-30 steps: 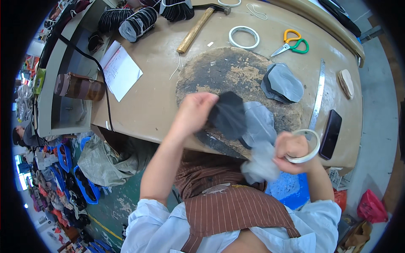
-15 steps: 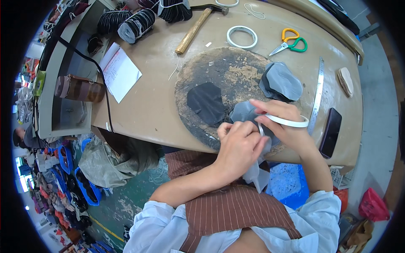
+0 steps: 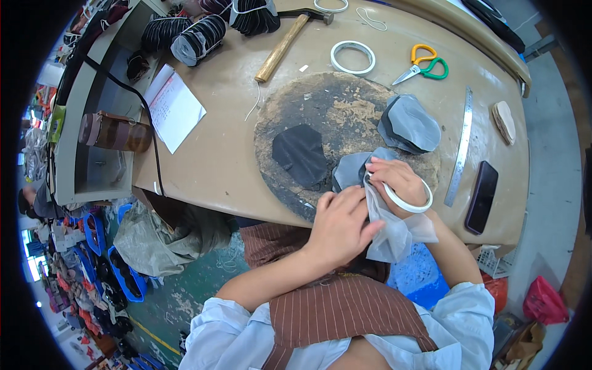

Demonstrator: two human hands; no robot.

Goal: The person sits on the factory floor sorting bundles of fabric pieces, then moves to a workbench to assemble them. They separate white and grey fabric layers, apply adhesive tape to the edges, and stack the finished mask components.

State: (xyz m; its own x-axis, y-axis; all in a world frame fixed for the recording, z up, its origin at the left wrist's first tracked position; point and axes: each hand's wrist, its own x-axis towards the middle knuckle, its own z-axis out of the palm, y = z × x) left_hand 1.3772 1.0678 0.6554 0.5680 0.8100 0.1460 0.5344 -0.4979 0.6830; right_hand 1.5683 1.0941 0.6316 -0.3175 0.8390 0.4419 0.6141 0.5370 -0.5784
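Observation:
My right hand [image 3: 399,176] is closed around a narrow roll of white tape [image 3: 425,206], whose ring lies against the palm and wrist. A translucent whitish sheet [image 3: 394,237] hangs below its fingers over the board's near edge. To its left, my left hand [image 3: 338,227] has its fingers stretched out and its thumb apart, beside that sheet. Grey fabric pieces [image 3: 351,169] lie just beyond the fingertips, partly covered by the hands. A black fabric piece [image 3: 300,155] lies flat on the round worn board [image 3: 333,92], and a grey-and-black stack [image 3: 412,123] sits at its right.
Scissors [image 3: 425,65], another tape roll [image 3: 353,57] and a hammer [image 3: 283,46] lie beyond the board. A steel ruler [image 3: 459,148] and a phone [image 3: 482,197] are at right. Paper [image 3: 176,108] and a bottle [image 3: 120,132] stand left. A blue bin [image 3: 419,277] is below.
My left hand's fingers have loosened from a pinch and straightened. My right hand has turned, so the tape ring shows broad side. The translucent sheet has risen and spread out.

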